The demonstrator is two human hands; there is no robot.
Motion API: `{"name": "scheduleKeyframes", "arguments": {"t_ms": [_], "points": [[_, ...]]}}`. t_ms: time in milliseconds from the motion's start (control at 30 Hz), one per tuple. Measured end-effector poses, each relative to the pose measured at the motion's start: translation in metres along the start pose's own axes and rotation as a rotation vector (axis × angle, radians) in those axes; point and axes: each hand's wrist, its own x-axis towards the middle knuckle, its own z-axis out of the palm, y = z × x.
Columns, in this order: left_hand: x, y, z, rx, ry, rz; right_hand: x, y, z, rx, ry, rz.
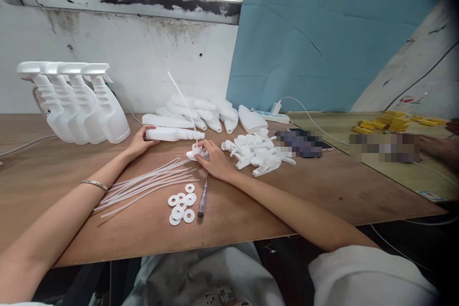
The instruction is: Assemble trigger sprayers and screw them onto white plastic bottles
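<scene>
My right hand (212, 158) is closed on a white trigger spray head (195, 152) just above the wooden table. A thin white tube (180, 94) stands up out of the spray head, leaning left at its top. My left hand (142, 142) grips the base end of a white plastic bottle (172, 134) lying on its side, its neck pointing right. Several loose tubes (150, 182) lie fanned out between my forearms. Nearer me are several white ring washers (181, 204) and a screwdriver (203, 201) with a clear handle.
Several bottles with spray heads (81, 105) stand at the left by the wall. More bottles (201, 111) lie at the back, with a heap of trigger heads (253, 150) at right. A power strip (270, 116), phone (304, 144), yellow pieces (385, 122) and another person's hand (439, 148) are further right.
</scene>
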Motion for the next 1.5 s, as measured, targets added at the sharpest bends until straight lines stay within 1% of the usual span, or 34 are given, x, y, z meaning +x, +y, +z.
{"name": "scheduleKeyframes", "arguments": {"t_ms": [167,333,500,567,667,733,833,900,967,1067,1133,1200,1300,1367,1500], "points": [[0.0,0.0,0.0,-0.041,0.006,0.02,0.0,0.0,0.001,-0.011,0.008,0.002],[0.003,-0.004,0.003,-0.126,0.055,0.048,0.0,-0.001,0.0,-0.006,0.01,0.004],[0.006,-0.009,0.003,-0.182,0.111,0.011,-0.001,-0.003,-0.001,0.05,0.029,0.017],[0.008,-0.011,0.003,-0.179,0.12,0.002,-0.001,-0.005,-0.002,0.099,0.08,0.042],[0.008,-0.014,0.004,-0.173,0.127,-0.003,0.005,-0.009,-0.011,0.19,0.201,0.054],[0.009,-0.016,0.005,-0.172,0.126,-0.003,0.012,-0.013,-0.024,0.243,0.309,0.044],[0.009,-0.017,0.006,-0.175,0.121,-0.001,0.025,-0.017,-0.054,0.25,0.497,0.039],[0.009,-0.018,0.005,-0.172,0.126,-0.005,0.031,-0.015,-0.076,0.181,0.579,0.049],[0.009,-0.017,0.005,-0.161,0.138,-0.01,0.035,-0.005,-0.096,0.064,0.62,0.036],[0.008,-0.016,0.004,-0.146,0.147,-0.01,0.037,0.02,-0.12,-0.221,0.687,-0.036],[0.008,-0.016,0.003,-0.142,0.144,-0.008,0.036,0.04,-0.133,-0.419,0.675,-0.11],[0.008,-0.016,0.003,-0.139,0.143,-0.005,0.035,0.058,-0.142,-0.524,0.687,-0.153],[0.008,-0.015,0.003,-0.136,0.149,0.002,0.033,0.076,-0.151,-0.574,0.814,-0.106],[0.007,-0.013,0.003,-0.134,0.144,0.002,0.032,0.082,-0.154,-0.584,0.865,-0.081],[0.006,-0.01,0.003,-0.146,0.116,0.006,0.03,0.087,-0.156,-0.601,0.853,-0.105]]}}
